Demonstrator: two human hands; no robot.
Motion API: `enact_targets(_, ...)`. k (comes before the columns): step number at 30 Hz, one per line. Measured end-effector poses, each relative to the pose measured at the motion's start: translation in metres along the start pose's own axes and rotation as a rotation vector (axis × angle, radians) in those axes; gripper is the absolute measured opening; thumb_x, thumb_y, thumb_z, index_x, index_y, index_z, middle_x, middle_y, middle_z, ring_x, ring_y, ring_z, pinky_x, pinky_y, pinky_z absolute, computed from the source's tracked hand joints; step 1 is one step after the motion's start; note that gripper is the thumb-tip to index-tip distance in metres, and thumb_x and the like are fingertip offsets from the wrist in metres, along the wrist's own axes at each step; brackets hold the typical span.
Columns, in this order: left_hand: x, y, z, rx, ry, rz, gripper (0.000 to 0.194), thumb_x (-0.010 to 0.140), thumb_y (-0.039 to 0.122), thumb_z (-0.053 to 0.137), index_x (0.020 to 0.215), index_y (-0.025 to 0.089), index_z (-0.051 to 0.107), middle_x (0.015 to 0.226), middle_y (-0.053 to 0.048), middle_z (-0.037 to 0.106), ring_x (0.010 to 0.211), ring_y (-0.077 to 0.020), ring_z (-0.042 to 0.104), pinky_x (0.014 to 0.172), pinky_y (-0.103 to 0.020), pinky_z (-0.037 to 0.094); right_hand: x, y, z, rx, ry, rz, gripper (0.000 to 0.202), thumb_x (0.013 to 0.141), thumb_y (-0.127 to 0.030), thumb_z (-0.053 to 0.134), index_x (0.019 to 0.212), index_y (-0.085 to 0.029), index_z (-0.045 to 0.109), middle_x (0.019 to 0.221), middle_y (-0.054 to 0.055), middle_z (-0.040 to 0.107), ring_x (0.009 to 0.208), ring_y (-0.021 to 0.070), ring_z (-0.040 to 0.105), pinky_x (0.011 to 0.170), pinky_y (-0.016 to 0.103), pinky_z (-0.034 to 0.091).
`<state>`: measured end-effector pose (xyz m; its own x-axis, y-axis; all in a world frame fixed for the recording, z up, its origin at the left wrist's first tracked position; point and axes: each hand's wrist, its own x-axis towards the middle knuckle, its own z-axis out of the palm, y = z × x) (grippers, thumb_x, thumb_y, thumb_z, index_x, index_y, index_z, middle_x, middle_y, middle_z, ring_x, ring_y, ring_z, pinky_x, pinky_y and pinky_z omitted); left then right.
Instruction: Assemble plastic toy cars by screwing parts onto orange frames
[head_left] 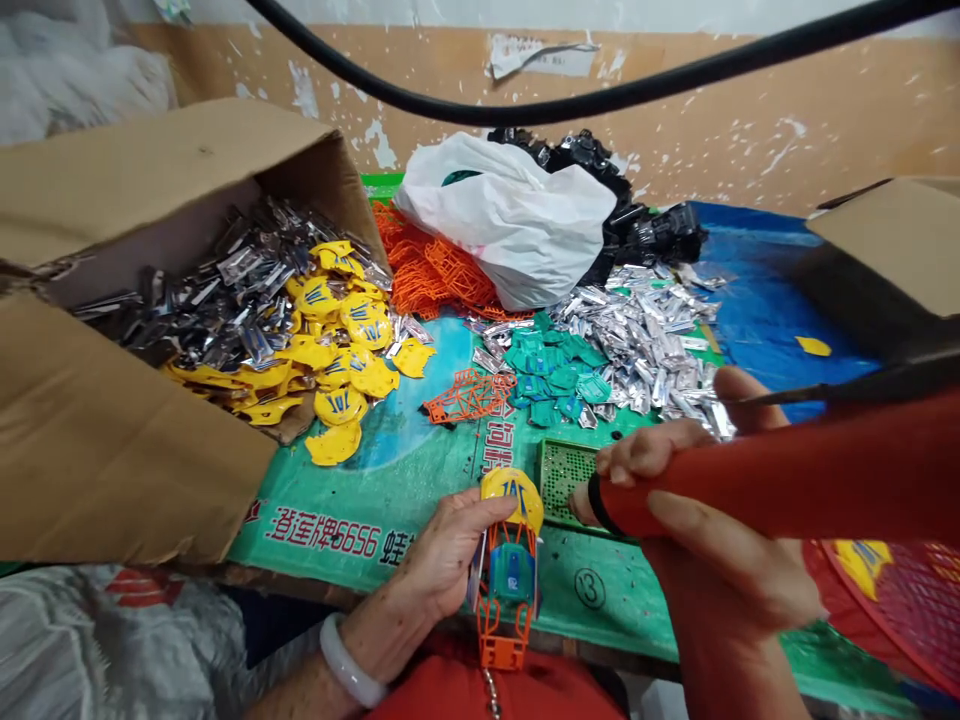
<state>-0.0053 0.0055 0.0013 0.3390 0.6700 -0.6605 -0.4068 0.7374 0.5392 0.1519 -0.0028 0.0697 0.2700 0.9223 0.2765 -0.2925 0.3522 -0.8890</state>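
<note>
My left hand [457, 545] grips a toy car assembly near the table's front edge. It has a yellow cover [512, 497] with blue marks, an orange frame [502, 650] and a green part [513, 572] in the middle. My right hand [720, 540] is wrapped round a thick red tube-shaped tool [795, 470] with a black band. The tool's left end is over the green perforated tray [566, 470]; what shows beyond the band is hard to make out. A loose orange frame [469, 396] lies beyond the left hand.
A cardboard box [135, 430] at left spills silver parts [255, 290] and yellow covers [334, 405]. Behind are orange frames [435, 270], a white bag [517, 220] and black parts [660, 235]. Green parts [551, 370] and silver pieces [645, 335] lie mid-table. A red mesh basket [907, 610] stands right.
</note>
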Motion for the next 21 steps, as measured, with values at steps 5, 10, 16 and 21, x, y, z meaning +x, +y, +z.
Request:
enact_targets(5,0.001,-0.002,-0.003,0.026,0.002,-0.011,0.019,0.064,0.024,0.076,0.074,0.010,0.069,0.060,-0.004,0.067,0.047,-0.0106,0.056,0.048,-0.022,0.042,-0.009,0.004,0.004,0.027,-0.084,0.035,0.065,0.072,-0.020,0.073,0.129,-0.037,0.046,0.076,-0.002,0.061,0.068,0.0166,0.058,0.065,0.036,0.053)
enact_targets(10,0.001,-0.001,-0.003,-0.013,-0.010,-0.006,0.019,0.062,0.023,0.078,0.069,0.010,0.066,0.055,-0.001,0.063,0.043,-0.0085,0.052,0.044,-0.020,0.040,-0.008,0.009,0.005,0.034,-0.097,0.031,0.064,0.073,-0.021,0.073,0.129,-0.036,0.046,0.077,-0.002,0.062,0.068,0.0154,0.058,0.067,0.036,0.052)
enact_targets(16,0.001,-0.001,-0.003,0.004,-0.006,0.004,0.018,0.064,0.023,0.077,0.066,0.011,0.064,0.052,0.001,0.061,0.041,-0.0071,0.050,0.040,-0.019,0.036,-0.005,0.012,0.007,0.046,-0.095,0.037,0.061,0.072,-0.021,0.074,0.125,-0.036,0.048,0.075,-0.003,0.062,0.066,0.0151,0.059,0.066,0.035,0.053)
enact_targets(21,0.003,-0.003,-0.005,-0.003,-0.021,0.021,0.018,0.063,0.023,0.077,0.068,0.010,0.065,0.055,0.000,0.061,0.043,-0.0075,0.051,0.042,-0.019,0.038,-0.004,0.014,0.006,0.041,-0.112,0.038,0.060,0.072,-0.021,0.074,0.124,-0.037,0.049,0.075,-0.003,0.061,0.066,0.0148,0.058,0.064,0.034,0.052)
